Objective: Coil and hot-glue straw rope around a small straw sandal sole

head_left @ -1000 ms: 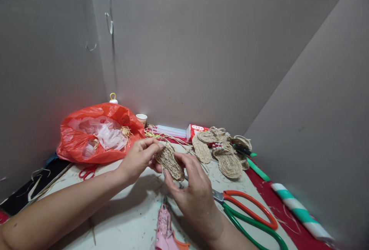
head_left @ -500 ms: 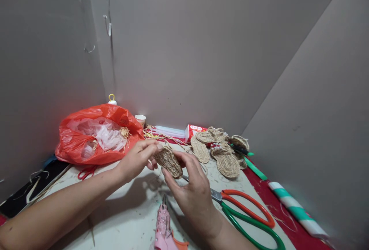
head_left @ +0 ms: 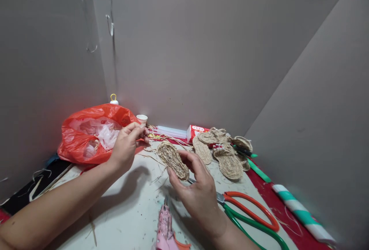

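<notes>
In my right hand (head_left: 198, 188) is a small woven straw sole (head_left: 173, 159), gripped by its near end between thumb and fingers and tilted above the table. My left hand (head_left: 128, 140) is up to the left of the sole and apart from it. Its thumb and fingertips are pinched together; what they hold, if anything, is too fine to make out. Loose straw strands (head_left: 157, 158) trail beside the sole. Below the hands lies a pink glue gun (head_left: 165, 225) with its nozzle pointing away from me. Large scissors (head_left: 250, 211) with orange and green handles lie beyond my right wrist.
A red plastic bag (head_left: 72, 142) with crumpled clear plastic inside stands at the left. Several straw sandals and soles (head_left: 229, 161) are piled at the back right, by a red box (head_left: 194, 131). Behind are a paper cup (head_left: 142, 118) and white sticks (head_left: 171, 131). Grey panels enclose the table.
My left hand has come away from the sole, moving up and to the left. My right hand keeps hold of the sole, whose broad face now shows more.
</notes>
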{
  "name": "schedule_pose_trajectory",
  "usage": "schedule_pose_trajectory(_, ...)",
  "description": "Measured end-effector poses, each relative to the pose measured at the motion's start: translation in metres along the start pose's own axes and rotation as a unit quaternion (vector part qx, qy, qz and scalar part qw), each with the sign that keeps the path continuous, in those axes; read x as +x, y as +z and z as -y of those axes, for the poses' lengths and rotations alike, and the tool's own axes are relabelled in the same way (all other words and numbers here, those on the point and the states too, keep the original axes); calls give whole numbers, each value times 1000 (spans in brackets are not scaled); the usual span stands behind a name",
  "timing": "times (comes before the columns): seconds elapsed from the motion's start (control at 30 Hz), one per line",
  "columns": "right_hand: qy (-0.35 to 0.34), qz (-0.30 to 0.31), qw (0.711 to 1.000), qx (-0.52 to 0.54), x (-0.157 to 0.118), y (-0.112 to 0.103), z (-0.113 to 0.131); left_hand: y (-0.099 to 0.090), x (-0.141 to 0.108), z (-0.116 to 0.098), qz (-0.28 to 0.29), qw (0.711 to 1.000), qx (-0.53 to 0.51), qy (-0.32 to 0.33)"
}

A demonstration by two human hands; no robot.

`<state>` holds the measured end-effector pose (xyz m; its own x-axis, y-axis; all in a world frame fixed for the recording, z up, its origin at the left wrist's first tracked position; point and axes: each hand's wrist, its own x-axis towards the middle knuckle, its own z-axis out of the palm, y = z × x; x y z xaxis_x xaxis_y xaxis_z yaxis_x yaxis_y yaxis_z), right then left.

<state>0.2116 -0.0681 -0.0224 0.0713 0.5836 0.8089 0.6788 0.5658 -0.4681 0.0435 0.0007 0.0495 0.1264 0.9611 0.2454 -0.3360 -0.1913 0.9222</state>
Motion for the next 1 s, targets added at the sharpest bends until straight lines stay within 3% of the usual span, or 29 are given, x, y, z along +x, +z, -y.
schedule_pose_trajectory(0.1,-14,5,1000,2,0,-1,1,0,1,4,20,999,8,-24)
schedule_pose_trajectory(0.27,-35,25,999,11,-1,1,0,2,-5,4,156,977,101,-101)
schedule_pose_trajectory(0.4,-38,47,998,22,-4,3,1,4,-9,9,211,962,114,-128)
schedule_pose_trajectory(0.63,-20,47,998,33,-7,3,3,2,-9,8,231,951,162,-128)
schedule_pose_trajectory(1.0,32,19,996,76,-2,-4,8,6,-12,7,224,960,100,-138)
